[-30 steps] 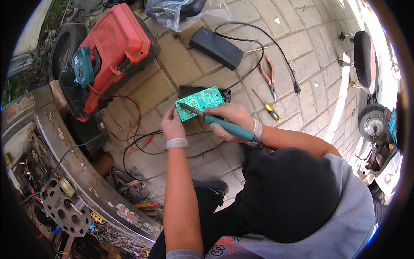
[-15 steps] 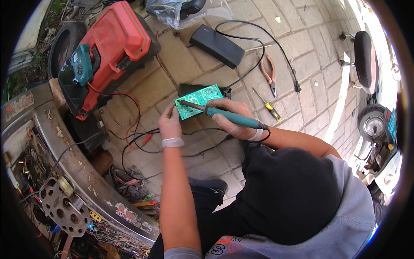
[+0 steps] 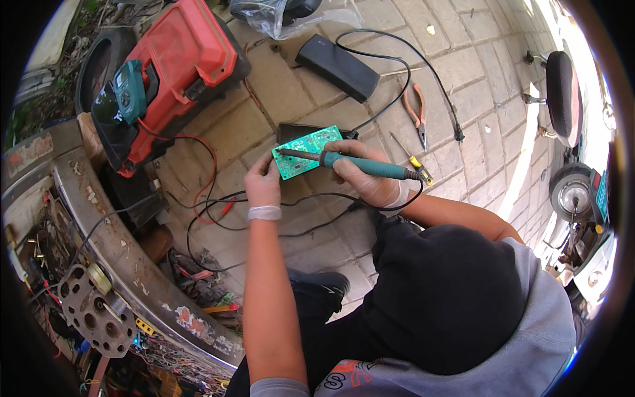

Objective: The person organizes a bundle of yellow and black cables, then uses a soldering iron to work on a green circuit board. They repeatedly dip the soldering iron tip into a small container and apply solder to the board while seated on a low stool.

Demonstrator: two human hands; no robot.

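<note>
Between the fingers of my gloved left hand (image 3: 264, 182) is the left end of a green circuit board (image 3: 305, 147), held tilted above the paving. My gloved right hand (image 3: 366, 184) grips the teal handle of a soldering iron (image 3: 370, 167). The iron's dark metal barrel lies over the board, its tip at or close to the left end near my left fingers; whether it touches cannot be made out. Partly hidden behind the board is a black open casing (image 3: 286, 132). A black cord leads from the iron's handle around under my right wrist.
Beyond the board lie a black casing half (image 3: 338, 68), orange-handled pliers (image 3: 416, 112) and a yellow-handled screwdriver (image 3: 419, 170). A teal multimeter (image 3: 128, 91) leans on a red toolbox (image 3: 188, 53) at the left. Cables (image 3: 311, 233) cross the paving under my hands. A worn metal bumper (image 3: 116, 225) curves along the left.
The soldering iron's handle has swung slightly, and my right hand has shifted a little lower and to the right. The board has moved slightly rightward and up. Both holds are kept.
</note>
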